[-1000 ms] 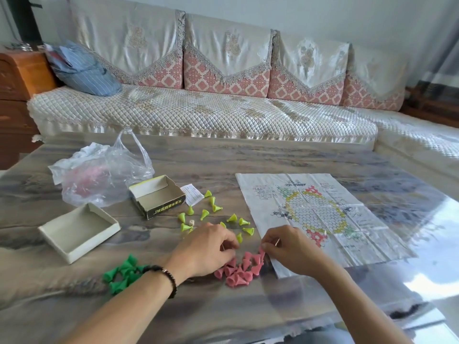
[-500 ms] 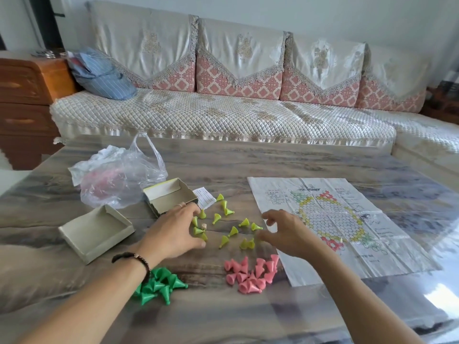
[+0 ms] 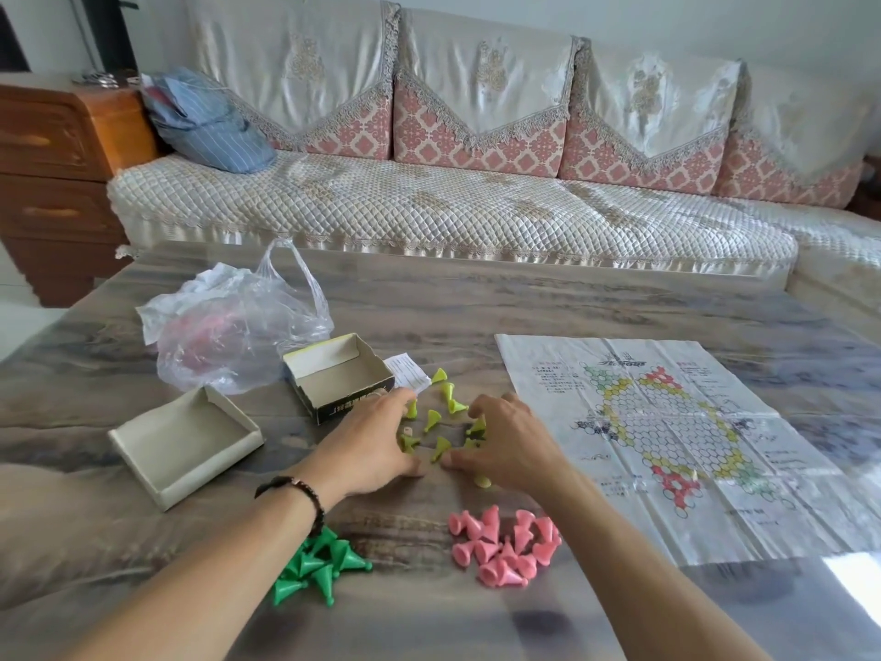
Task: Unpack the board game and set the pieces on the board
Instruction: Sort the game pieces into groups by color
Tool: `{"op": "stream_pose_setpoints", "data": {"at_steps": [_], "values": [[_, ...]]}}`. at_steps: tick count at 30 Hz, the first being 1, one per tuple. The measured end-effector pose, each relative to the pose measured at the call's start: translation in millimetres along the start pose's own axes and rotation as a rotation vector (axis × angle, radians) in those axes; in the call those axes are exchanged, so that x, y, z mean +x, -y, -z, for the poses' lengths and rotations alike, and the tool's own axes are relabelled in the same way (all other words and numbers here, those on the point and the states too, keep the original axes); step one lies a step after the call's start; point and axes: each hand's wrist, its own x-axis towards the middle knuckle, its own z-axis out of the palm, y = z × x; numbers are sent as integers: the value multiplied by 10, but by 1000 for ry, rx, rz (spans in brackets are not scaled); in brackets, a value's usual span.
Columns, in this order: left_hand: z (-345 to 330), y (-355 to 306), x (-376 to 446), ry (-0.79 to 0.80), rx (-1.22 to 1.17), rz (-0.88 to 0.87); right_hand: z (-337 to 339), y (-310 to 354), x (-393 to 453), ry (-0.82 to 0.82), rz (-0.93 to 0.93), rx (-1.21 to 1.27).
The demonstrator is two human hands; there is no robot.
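On table [image 3: 476, 307], both hands around yellow-green pieces [image 3: 441, 422]

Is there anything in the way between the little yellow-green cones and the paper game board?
Nothing visible on the table. The yellow-green plastic cones lie left of the paper game board; only the right hand sits between them.

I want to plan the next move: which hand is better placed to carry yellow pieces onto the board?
Right, probably. The right hand lies between the yellow pieces and the board; the left hand sits on their far side, near the box.
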Motion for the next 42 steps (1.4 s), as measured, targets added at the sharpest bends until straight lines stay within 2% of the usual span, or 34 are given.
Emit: {"op": "stream_pose_setpoints", "data": {"at_steps": [5,12,16,21,26,34,42], "values": [[-51,-47,194,-28,-32,-57,-30,-31,284,-115,-26,33],[-10,8,168,-6,-54,-113,228,-187,161,3,16,91],[35,61,191,10,-57,-104,225,-199,-65,152,89,-80],[-1,12,275,18,30,-161,63,-153,45,41,102,-29],[-31,-41,384,-50,43,-186,18,-174,276,-17,57,46],[50,45,342,-29,-15,-160,246,-229,518,154,17,147],[93,74,162,0,121,-129,113,23,778,236,187,-199]]}}
